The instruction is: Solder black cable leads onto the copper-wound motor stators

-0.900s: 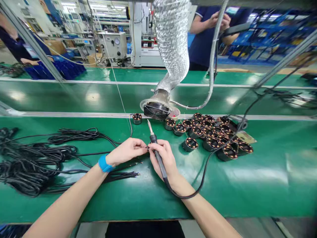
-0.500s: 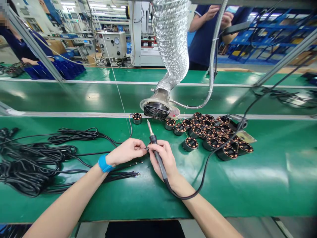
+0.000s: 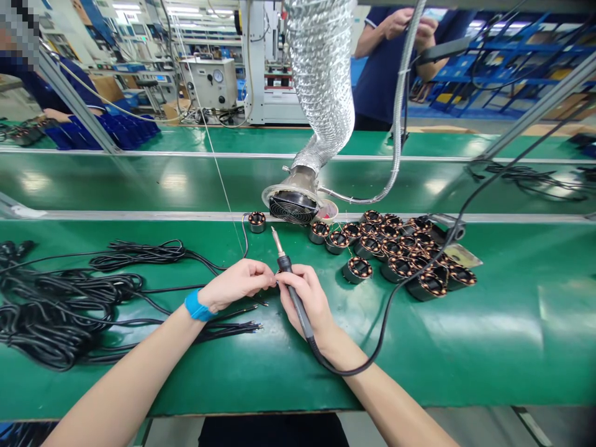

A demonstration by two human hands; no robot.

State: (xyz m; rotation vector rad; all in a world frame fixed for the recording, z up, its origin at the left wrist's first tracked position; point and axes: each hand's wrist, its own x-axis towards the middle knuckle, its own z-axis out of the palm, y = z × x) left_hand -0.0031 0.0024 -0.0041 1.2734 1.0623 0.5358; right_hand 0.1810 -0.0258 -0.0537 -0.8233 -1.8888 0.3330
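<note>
My right hand [image 3: 310, 298] is closed round a soldering iron [image 3: 297, 304], its bare metal tip pointing up and away from me. Close against it, my left hand [image 3: 244, 282], with a blue band at the wrist, pinches what looks like the thin wire end of a black cable; the fingers hide most of it. The fingertips of both hands meet over the table. Beyond them stands one wound motor stator [image 3: 257, 222] with a lead attached. To the right, a group of stators [image 3: 393, 248] with copper windings sits together, and one stator [image 3: 357, 270] stands slightly apart.
Bundled black cables [image 3: 60, 304] cover the left of the green table [image 3: 512, 347]. A fume extractor [image 3: 294, 202] hangs ahead on a foil duct [image 3: 323, 81]. The iron's cord [image 3: 386, 316] loops across the right side. Two people stand beyond the bench.
The soldering iron's tip has shifted slightly left. My fingertips have drawn closer together, covering more of the small wire between them.
</note>
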